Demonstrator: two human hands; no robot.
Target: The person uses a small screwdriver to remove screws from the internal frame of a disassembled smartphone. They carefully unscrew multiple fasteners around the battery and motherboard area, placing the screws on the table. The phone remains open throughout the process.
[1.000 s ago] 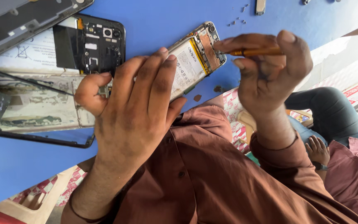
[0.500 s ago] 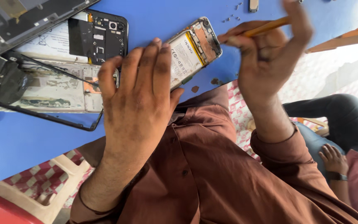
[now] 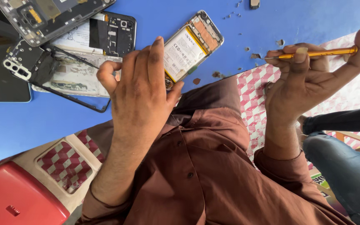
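Observation:
My left hand (image 3: 140, 93) grips the lower end of an opened phone (image 3: 192, 43), its back cover off and its white battery and circuit board showing. The phone lies tilted over the blue table (image 3: 271, 21), with my fingers covering its lower part. My right hand (image 3: 309, 83) is off to the right, apart from the phone, past the table's edge. It pinches a thin yellow-orange tool (image 3: 319, 53), held level between the fingers and thumb, with its tip pointing left.
Other stripped phone frames (image 3: 113, 31) and a camera module part (image 3: 21, 66) lie on papers (image 3: 73, 77) at upper left beside a dark screen (image 3: 1, 79). Small screws and bits (image 3: 255, 55) dot the table. A red stool (image 3: 13, 200) sits lower left; another person's legs (image 3: 346, 162) are at right.
My right hand has drawn the tool away from the phone's top end, to the right. My left hand still holds the phone. The view has shifted, showing more of the parts at left.

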